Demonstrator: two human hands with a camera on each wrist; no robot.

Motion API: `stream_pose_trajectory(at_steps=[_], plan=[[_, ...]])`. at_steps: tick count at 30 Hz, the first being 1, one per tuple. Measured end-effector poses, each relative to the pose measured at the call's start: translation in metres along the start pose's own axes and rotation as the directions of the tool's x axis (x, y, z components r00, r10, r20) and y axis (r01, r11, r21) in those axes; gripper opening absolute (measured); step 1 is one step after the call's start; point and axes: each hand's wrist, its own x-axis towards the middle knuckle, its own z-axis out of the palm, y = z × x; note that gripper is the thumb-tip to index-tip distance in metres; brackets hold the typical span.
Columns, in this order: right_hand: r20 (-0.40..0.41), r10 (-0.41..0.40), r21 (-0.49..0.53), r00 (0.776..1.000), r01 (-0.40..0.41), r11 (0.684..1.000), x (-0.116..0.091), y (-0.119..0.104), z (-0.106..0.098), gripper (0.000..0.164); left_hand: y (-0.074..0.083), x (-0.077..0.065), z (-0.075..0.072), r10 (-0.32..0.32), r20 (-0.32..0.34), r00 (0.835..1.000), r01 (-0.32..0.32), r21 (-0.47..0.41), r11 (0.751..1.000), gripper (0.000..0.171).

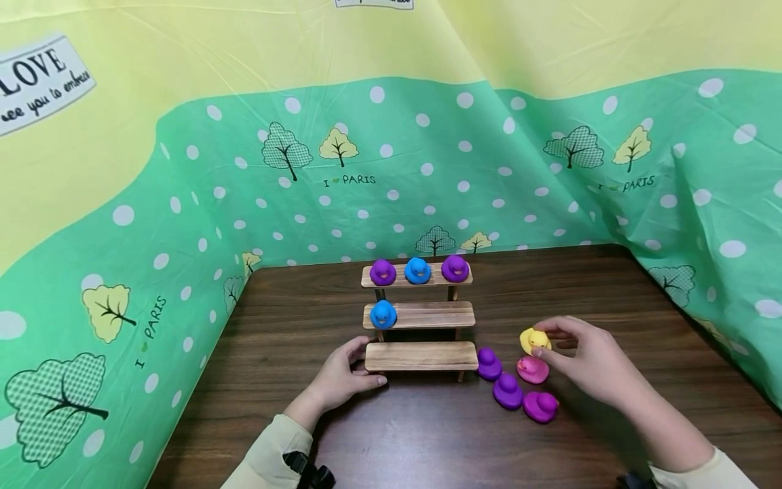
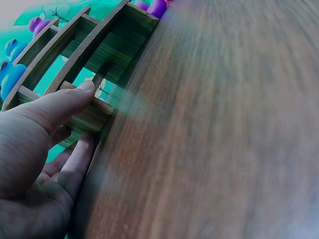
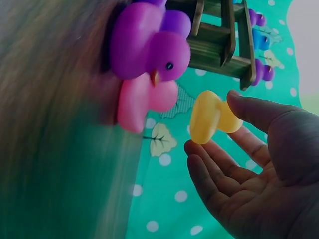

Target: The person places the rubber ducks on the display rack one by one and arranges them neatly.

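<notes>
A three-step wooden stand (image 1: 427, 356) is on the table. My left hand (image 1: 339, 377) grips its lower left end, thumb in front and fingers behind, as the left wrist view also shows. Off the table, a yellow rubber duck (image 3: 204, 117) is pinched between the thumb and fingers of my right hand (image 1: 595, 360). Just below it lies a pink duck (image 1: 533, 371). Nearby are three purple ducks (image 1: 508, 392), right of the stand. The top step carries a blue duck (image 1: 418, 271) between two purple ducks (image 1: 383, 272); another blue duck (image 1: 383, 315) sits at the middle step's left end.
The dark wooden table (image 1: 403, 441) extends around the stand. A green and yellow patterned cloth (image 1: 342, 217) hangs behind the table and along both sides. Part of a dark wrist strap (image 1: 296, 462) shows at my left sleeve.
</notes>
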Motion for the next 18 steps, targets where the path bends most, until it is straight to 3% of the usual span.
stream_pose_trajectory(at_steps=[10,18], plan=[[-0.036,-0.086,0.074,0.996,0.088,0.993,0.009,-0.024,0.011,0.034,-0.001,0.000,0.000,0.006,-0.002,1.000,-0.006,0.003,1.000,0.070],[-0.079,-0.153,0.074,0.985,0.159,0.984,0.020,-0.043,0.018,0.036,0.000,0.001,0.000,0.015,-0.010,1.000,-0.015,0.013,1.000,0.071]])
